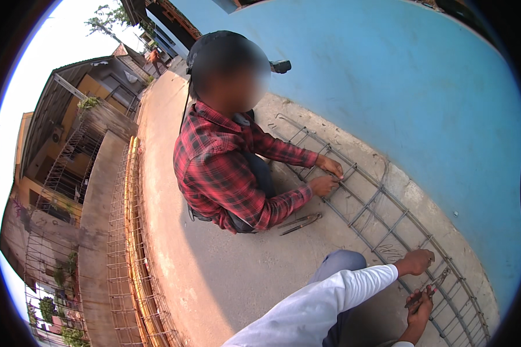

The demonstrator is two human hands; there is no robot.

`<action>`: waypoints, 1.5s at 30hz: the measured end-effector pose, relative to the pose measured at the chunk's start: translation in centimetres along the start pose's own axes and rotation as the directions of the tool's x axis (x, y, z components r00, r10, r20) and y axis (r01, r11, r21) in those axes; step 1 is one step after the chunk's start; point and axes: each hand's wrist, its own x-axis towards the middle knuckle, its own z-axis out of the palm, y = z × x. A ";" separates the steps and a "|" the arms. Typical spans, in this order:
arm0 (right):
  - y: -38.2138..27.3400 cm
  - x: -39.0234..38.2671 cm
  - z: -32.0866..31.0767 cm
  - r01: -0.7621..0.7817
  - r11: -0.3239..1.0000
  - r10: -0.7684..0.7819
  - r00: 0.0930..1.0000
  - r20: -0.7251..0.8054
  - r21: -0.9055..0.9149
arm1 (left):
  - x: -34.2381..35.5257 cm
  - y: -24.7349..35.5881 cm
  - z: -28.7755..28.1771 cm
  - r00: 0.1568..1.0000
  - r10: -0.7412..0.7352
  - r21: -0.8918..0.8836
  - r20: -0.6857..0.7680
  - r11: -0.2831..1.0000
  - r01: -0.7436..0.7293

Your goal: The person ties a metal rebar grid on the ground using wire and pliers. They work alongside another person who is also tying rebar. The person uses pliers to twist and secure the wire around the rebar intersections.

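A long steel rebar cage [371, 202] of straight bars and cross ties lies along the foot of the blue wall. My left hand [415, 262], at the end of a white sleeve, is closed with its fingers curled at a far bar of the cage; whatever they grip is hidden. Gripped in my right hand [421, 306] is a pair of pincers [441, 279], its head pointing up and right over the bars. My two hands are close together at the near part of the cage. Thin loose wires [390, 252] lie among the bars.
Left of the cage squats a person in a red plaid shirt [220, 162], both hands [325, 178] on its bars. Another pair of pincers [301, 223] lies on the concrete beside them. The blue wall [411, 87] borders the right; more rebar cages [134, 243] stand far left.
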 end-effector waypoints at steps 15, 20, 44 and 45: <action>5.5 5.6 -8.6 -0.508 0.206 -0.514 0.671 -0.534 -0.836 | 1.5 1.6 1.0 0.969 -0.143 -0.381 -0.202 0.923 0.057; 2.7 9.5 -8.8 0.209 0.658 -0.501 0.838 -0.214 -0.723 | 4.1 4.0 2.1 0.966 -0.152 -0.442 -0.207 0.896 0.046; -7.5 0.3 10.2 0.326 0.919 -0.355 0.929 -0.107 -0.222 | -0.2 5.0 -4.9 0.990 -0.137 -0.717 -0.011 0.692 0.088; -8.0 0.1 10.8 0.367 0.910 -0.389 0.917 -0.092 -0.190 | -0.7 4.8 -5.8 0.988 -0.071 -0.750 0.139 0.643 0.152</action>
